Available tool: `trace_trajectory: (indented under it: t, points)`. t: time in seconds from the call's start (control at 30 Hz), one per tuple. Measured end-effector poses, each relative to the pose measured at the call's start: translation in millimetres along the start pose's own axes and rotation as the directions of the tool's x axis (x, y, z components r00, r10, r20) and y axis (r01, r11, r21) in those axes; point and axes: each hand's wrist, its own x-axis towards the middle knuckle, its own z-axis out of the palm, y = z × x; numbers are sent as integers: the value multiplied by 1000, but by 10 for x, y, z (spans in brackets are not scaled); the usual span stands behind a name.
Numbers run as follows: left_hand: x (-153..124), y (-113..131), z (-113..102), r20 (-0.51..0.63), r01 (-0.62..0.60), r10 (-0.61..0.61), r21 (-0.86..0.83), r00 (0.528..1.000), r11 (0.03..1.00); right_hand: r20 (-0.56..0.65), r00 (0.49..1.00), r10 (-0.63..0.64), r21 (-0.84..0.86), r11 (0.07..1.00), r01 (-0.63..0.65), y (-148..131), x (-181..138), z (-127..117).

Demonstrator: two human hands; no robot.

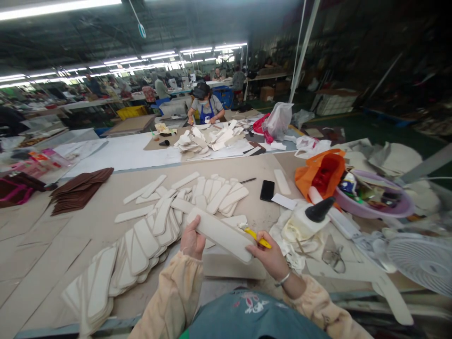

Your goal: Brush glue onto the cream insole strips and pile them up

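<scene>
My left hand (193,239) grips the left end of a flat, off-white, round-ended strip (221,233), thumb on top. My right hand (270,254) pinches the strip's right end and also holds a yellow-handled brush (259,238) with a whitish head. The strip is tilted above a beige work surface (113,193). Under it lies a pale board (233,266). Many similar off-white strips (164,216) spread in overlapping rows to the left and beyond my hands. To the right stands a white bottle (303,221) with a black cone nozzle.
Beyond the strips lie a black phone (267,190) and a thin dark tool (248,180). Brown pieces (83,188) are stacked left. An orange bag (318,174), purple basin (395,212) and white fan (422,259) crowd the right. A co-worker (206,106) sits opposite, behind another strip pile (208,139).
</scene>
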Motion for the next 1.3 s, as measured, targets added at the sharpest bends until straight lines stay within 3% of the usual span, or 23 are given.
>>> trace_trajectory:
  t: [0.33, 0.4, 0.5, 0.67, 0.77, 0.87, 1.0, 1.17, 1.3]
  points:
    - [119, -15, -175, 3, -25, 25, -12, 1000, 1000, -57, 996, -73, -110, 992, 67, -15, -45, 86]
    - [120, -6, -234, 14, -40, 39, 30, 999, 999, -86, 992, -90, -142, 987, 77, 37, -44, 46]
    - [113, -13, -465, 79, -51, 35, 220, 996, 974, -157, 971, -178, -359, 927, 112, 153, -56, -90]
    - [100, -183, -1123, 89, 16, -98, 658, 991, 753, -158, 958, -239, -648, 757, 83, 510, -136, -345]
    - [126, -355, -1442, 20, 95, -180, 791, 983, 604, -137, 970, -202, -723, 690, 42, 773, -174, -406]
    - [172, -510, -1610, -32, 133, -200, 846, 979, 517, -114, 971, -208, -779, 625, 42, 972, -195, -407]
    - [221, -601, -1680, -73, 181, -228, 847, 971, 500, -6, 954, -299, -770, 611, 186, 1034, -241, -287]
    - [262, -562, -1674, -127, 250, -269, 833, 955, 494, 301, 882, -363, -752, 478, 454, 863, -271, 134]
    - [297, -531, -1651, -117, 258, -308, 846, 944, 467, 301, 895, -330, -806, 414, 424, 735, -228, 423]
